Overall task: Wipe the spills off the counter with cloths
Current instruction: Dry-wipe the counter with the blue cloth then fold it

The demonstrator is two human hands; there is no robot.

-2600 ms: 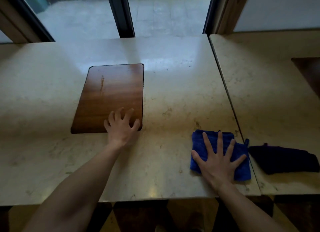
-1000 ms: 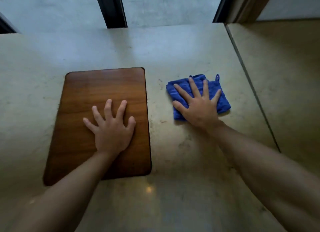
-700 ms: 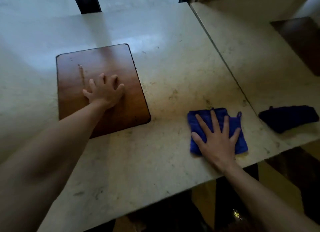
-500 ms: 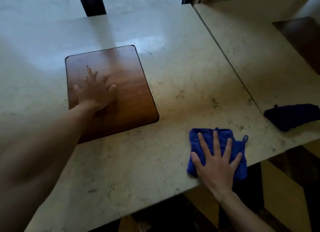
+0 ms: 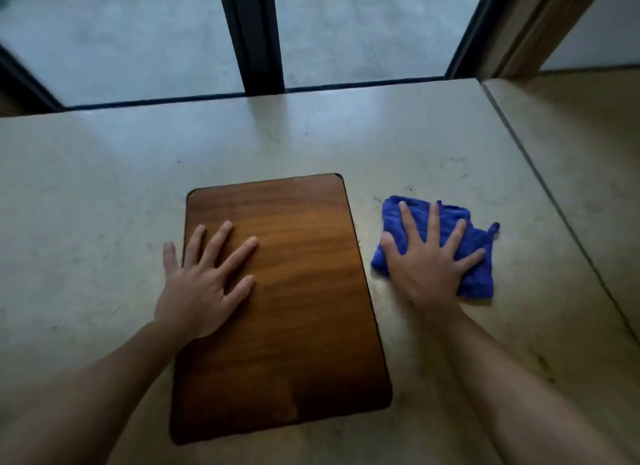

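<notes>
Two hands spread flat, left hand (image 5: 201,284) on one wooden board (image 5: 294,319), right hand (image 5: 429,267) on one blue cloth (image 5: 478,277)

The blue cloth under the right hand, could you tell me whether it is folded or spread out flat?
Folded, loosely bunched: the cloth shows rumpled layered edges beneath the right hand.

right hand (image 5: 427,274) flat on blue cloth (image 5: 474,253) | left hand (image 5: 201,284) flat on brown board (image 5: 294,326) | both on counter (image 5: 104,187)

Glass doors (image 5: 138,41) w/ dark frame (image 5: 252,34) — daylight
</notes>
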